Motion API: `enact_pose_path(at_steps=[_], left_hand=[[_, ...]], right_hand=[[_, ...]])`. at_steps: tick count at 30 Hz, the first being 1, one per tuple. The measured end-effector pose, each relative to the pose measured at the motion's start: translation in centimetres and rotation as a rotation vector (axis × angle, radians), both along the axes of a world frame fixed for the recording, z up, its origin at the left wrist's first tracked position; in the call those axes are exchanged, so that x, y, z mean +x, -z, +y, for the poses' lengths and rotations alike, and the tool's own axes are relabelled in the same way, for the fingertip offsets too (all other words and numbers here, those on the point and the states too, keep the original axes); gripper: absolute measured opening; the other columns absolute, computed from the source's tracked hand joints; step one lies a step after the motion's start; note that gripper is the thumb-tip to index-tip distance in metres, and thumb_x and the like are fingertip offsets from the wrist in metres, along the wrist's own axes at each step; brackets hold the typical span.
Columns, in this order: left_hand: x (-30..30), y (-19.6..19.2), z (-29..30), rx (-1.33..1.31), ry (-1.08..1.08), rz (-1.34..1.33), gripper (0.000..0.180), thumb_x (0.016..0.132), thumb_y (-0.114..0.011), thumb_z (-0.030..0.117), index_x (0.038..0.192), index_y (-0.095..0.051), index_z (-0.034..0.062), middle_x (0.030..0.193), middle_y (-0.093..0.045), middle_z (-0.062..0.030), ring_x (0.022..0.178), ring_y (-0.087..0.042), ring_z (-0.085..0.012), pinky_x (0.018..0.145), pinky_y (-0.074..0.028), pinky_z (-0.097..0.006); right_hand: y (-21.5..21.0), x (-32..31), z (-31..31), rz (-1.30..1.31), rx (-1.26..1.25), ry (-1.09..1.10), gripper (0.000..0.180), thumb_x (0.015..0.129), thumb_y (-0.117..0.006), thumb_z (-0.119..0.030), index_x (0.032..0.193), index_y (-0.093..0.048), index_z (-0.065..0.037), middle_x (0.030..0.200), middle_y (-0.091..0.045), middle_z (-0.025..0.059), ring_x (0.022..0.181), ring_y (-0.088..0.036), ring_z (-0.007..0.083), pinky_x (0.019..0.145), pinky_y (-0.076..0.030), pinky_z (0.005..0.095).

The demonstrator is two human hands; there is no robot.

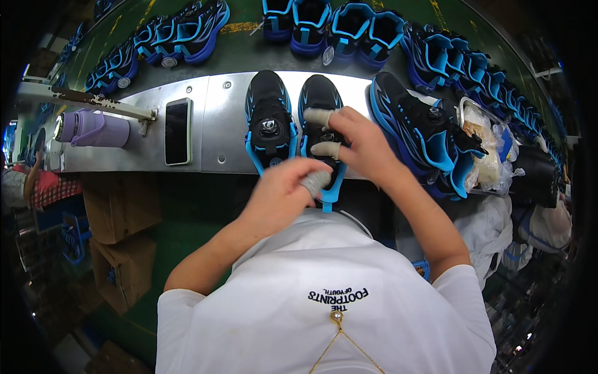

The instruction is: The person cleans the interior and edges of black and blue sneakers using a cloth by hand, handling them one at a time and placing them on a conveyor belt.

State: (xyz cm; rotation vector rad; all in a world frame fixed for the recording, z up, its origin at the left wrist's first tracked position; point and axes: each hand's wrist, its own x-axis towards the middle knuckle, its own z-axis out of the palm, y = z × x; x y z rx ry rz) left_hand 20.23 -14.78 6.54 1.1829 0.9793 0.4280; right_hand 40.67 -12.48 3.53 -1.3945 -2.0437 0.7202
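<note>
Two black shoes with bright blue trim stand side by side on the metal bench, toes pointing away: a left shoe (269, 118) and a right shoe (321, 90). A round dial sits on the left shoe's tongue. My right hand (364, 143) grips the upper of the right shoe, with pale finger covers on two fingers, one to each side of its tongue area. My left hand (280, 193) is curled and slightly blurred by the shoe's heel, a grey wrap on one digit. What its fingers hold, if anything, is hidden. A blue pull tab (327, 202) hangs from that heel.
More black-blue shoes (414, 128) lean at the right beside a tray of plastic-wrapped parts (486, 134). Rows of shoes (311, 28) line the green surface beyond. A phone (179, 132) and a purple bottle (96, 128) occupy the bench's left, near a metal bar (103, 100). Cardboard boxes (118, 209) stand below.
</note>
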Motion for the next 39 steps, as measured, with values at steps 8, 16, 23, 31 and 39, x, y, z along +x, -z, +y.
enact_pose_path(at_steps=[8,16,23,31,39], left_hand=[[2.4,0.9,-0.6,-0.530,-0.247,-0.195,0.035,0.101,-0.048,0.015,0.126,-0.048,-0.0086,0.108,-0.061,-0.0172,0.091,-0.068,-0.0224,0.076,-0.056,-0.031],[4.3,3.6,-1.2,-0.471,-0.377,-0.388,0.031,0.101,-0.042,0.007,0.128,-0.049,-0.0048,0.123,-0.058,-0.0153,0.112,-0.063,-0.0275,0.085,-0.056,-0.032],[4.3,3.6,-0.8,-0.459,-0.344,-0.331,0.028,0.100,-0.043,0.004,0.126,-0.051,-0.0034,0.123,-0.060,-0.0149,0.115,-0.062,-0.0261,0.081,-0.057,-0.031],[4.3,3.9,-0.8,-0.462,-0.348,-0.339,0.026,0.100,-0.045,0.005,0.124,-0.052,-0.0029,0.121,-0.061,-0.0147,0.114,-0.063,-0.0263,0.078,-0.057,-0.030],[4.2,3.9,-0.8,-0.480,-0.353,-0.349,0.030,0.100,-0.044,0.005,0.128,-0.052,-0.0026,0.122,-0.061,-0.0144,0.114,-0.063,-0.0267,0.075,-0.057,-0.029]], right_hand=[[0.8,0.1,0.0,0.030,0.028,-0.010,0.057,0.077,-0.075,-0.009,0.132,-0.063,-0.017,0.093,-0.062,0.0036,0.077,-0.051,0.0147,0.072,-0.047,0.0283],[0.9,0.5,-0.2,0.222,-0.108,0.005,0.048,0.076,-0.076,-0.012,0.123,-0.066,-0.014,0.089,-0.059,0.0088,0.080,-0.059,0.0221,0.071,-0.048,0.0325],[0.1,1.3,0.1,0.340,-0.252,-0.051,0.051,0.080,-0.072,-0.009,0.130,-0.065,-0.016,0.086,-0.056,0.0021,0.069,-0.044,0.0141,0.067,-0.043,0.0266],[-0.3,1.3,0.3,0.428,-0.382,-0.109,0.043,0.078,-0.074,-0.013,0.120,-0.068,-0.015,0.087,-0.057,0.0070,0.075,-0.059,0.0215,0.069,-0.049,0.0325],[-0.1,1.2,0.6,0.353,-0.214,-0.067,0.048,0.076,-0.073,-0.010,0.123,-0.069,-0.013,0.094,-0.060,0.0057,0.080,-0.055,0.0138,0.073,-0.047,0.0296]])
